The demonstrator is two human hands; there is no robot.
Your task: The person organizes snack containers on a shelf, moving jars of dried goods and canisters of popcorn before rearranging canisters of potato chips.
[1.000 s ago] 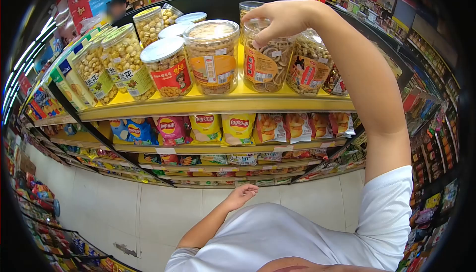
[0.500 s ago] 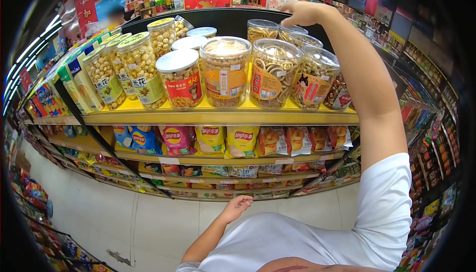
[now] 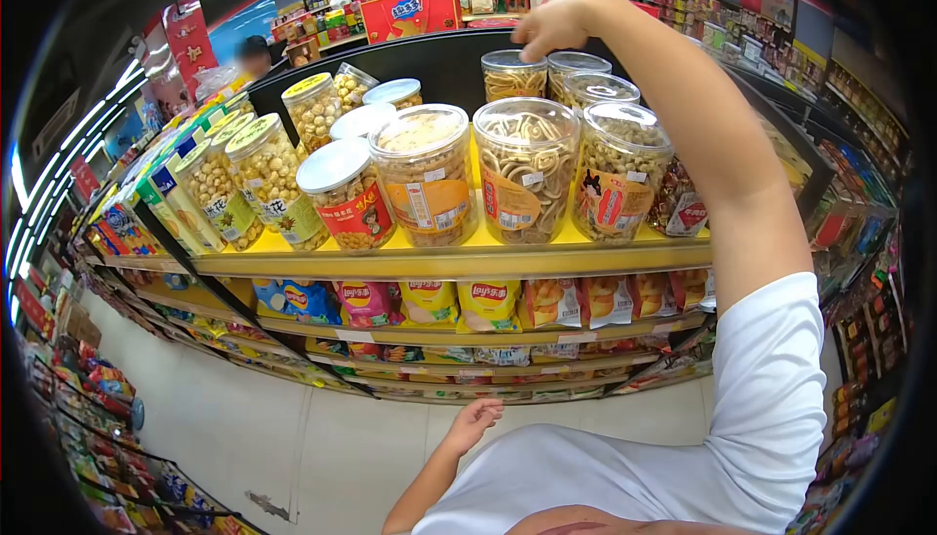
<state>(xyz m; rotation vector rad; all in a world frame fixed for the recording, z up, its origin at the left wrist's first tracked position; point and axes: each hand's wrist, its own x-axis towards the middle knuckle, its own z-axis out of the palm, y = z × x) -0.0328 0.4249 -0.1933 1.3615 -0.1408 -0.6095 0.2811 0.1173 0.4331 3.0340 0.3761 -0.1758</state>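
My right hand (image 3: pixel 554 27) reaches over the top shelf to the back row, empty, its fingers bent downward. Its fingertips are right at the lid of a clear jar of ring-shaped snacks (image 3: pixel 514 79). In front of that jar stands a bigger jar of curled snacks (image 3: pixel 525 169) with an orange label. Beside it are a jar of pale snacks (image 3: pixel 425 179) and a jar with a dog picture (image 3: pixel 617 174). Low in front of my body hangs my left hand (image 3: pixel 474 425), fingers loosely bent and holding nothing.
A black panel (image 3: pixel 444 71) backs the yellow shelf (image 3: pixel 459 262). Popcorn jars (image 3: pixel 278 179) and a white-lidded jar (image 3: pixel 344 193) stand on the left. Below hang several chip bags (image 3: pixel 488 306). Behind the panel are a red box (image 3: pixel 410 13) and a person (image 3: pixel 252 59).
My right hand has moved left and lower, from over the jars further right to the back-row jar's lid. The view has shifted and tilted a little; the jars stay in place.
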